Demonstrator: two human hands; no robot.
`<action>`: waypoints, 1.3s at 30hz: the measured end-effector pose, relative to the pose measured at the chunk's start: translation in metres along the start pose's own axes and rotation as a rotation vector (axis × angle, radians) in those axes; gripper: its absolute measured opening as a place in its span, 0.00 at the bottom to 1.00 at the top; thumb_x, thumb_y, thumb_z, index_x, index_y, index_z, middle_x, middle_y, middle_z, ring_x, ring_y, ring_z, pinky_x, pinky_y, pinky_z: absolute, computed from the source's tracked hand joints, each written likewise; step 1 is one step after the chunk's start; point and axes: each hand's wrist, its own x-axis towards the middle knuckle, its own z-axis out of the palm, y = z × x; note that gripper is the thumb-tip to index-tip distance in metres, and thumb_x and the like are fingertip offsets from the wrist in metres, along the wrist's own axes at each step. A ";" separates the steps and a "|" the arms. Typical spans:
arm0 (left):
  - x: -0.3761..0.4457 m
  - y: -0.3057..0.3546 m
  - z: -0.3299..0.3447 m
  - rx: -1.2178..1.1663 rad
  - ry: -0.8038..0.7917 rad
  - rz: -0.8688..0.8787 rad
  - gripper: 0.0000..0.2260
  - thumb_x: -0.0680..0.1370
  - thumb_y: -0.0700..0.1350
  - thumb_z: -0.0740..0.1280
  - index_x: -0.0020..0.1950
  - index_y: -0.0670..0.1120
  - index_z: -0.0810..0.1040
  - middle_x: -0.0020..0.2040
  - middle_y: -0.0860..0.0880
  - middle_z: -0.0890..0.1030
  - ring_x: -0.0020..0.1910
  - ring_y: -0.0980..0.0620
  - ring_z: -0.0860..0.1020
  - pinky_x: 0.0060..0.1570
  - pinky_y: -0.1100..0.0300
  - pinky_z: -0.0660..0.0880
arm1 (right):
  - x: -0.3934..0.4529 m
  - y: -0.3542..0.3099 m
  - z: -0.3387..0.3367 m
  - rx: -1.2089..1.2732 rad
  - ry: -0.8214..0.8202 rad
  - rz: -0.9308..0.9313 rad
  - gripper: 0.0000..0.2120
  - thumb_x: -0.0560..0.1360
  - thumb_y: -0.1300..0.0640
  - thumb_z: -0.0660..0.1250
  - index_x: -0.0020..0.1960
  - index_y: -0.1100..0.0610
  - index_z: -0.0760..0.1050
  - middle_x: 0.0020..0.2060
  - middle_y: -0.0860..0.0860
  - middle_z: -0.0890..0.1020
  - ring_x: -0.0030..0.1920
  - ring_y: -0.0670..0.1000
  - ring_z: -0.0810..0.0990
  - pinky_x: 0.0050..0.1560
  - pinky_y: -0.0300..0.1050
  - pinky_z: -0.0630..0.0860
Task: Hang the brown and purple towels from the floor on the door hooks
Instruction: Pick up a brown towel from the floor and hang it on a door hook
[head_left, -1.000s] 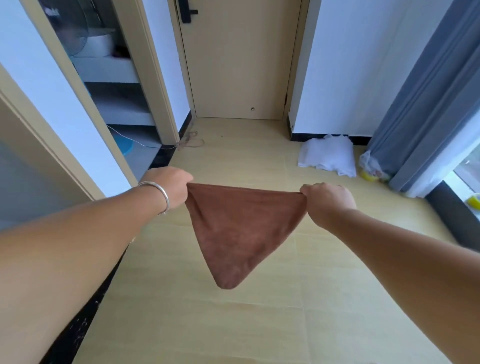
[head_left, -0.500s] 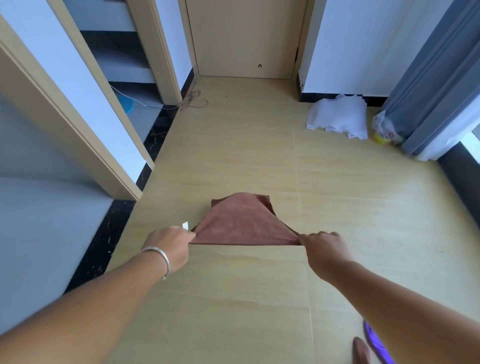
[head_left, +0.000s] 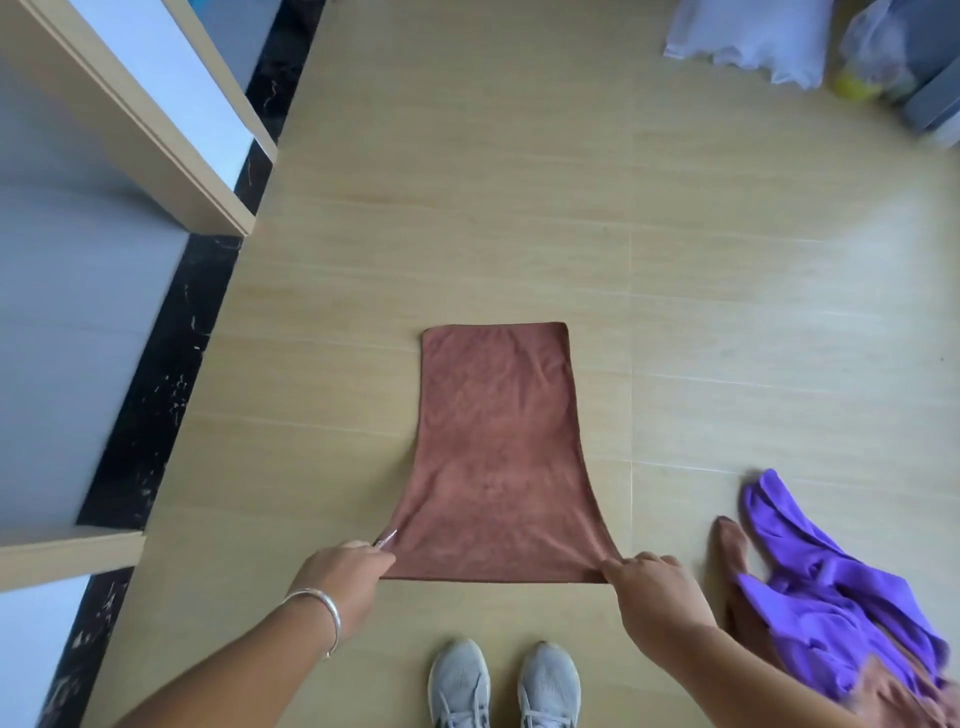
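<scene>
A brown towel (head_left: 498, 452) lies spread flat on the wooden floor in front of me, long side running away from me. My left hand (head_left: 345, 577) pinches its near left corner, and my right hand (head_left: 649, 587) pinches its near right corner. A crumpled purple towel (head_left: 826, 582) lies on the floor at the lower right, on top of another brown cloth (head_left: 732, 551) that sticks out beside and under it. The door and its hooks are out of view.
My two grey shoes (head_left: 504, 680) stand just behind the towel's near edge. A wood-trimmed wall corner (head_left: 171, 156) and a black threshold strip (head_left: 171, 364) run along the left. A white cloth (head_left: 748, 36) and a plastic bag (head_left: 872, 57) lie at the far right.
The brown towel, held up in the air folded to a triangle a second ago, came down and now lies spread flat on the floor. My view tilted down, losing the door.
</scene>
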 end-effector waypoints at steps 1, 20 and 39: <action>0.001 -0.001 0.015 -0.024 -0.013 0.000 0.21 0.74 0.39 0.56 0.63 0.56 0.72 0.57 0.51 0.76 0.56 0.47 0.77 0.51 0.57 0.74 | 0.000 0.000 0.011 0.018 -0.013 0.005 0.24 0.72 0.66 0.51 0.62 0.48 0.70 0.53 0.48 0.81 0.57 0.53 0.75 0.56 0.46 0.66; 0.265 -0.051 0.043 -0.953 0.462 -0.256 0.02 0.76 0.44 0.70 0.43 0.49 0.80 0.39 0.47 0.83 0.40 0.45 0.81 0.44 0.55 0.76 | 0.281 0.049 0.027 0.555 0.392 0.265 0.05 0.72 0.49 0.72 0.41 0.46 0.76 0.30 0.46 0.75 0.34 0.52 0.75 0.30 0.39 0.63; 0.385 -0.031 0.102 -0.307 0.851 0.047 0.20 0.75 0.48 0.68 0.67 0.46 0.75 0.65 0.45 0.74 0.63 0.43 0.73 0.62 0.49 0.71 | 0.422 0.053 0.123 0.262 0.892 -0.178 0.20 0.72 0.57 0.68 0.64 0.54 0.72 0.61 0.54 0.74 0.60 0.58 0.72 0.61 0.57 0.71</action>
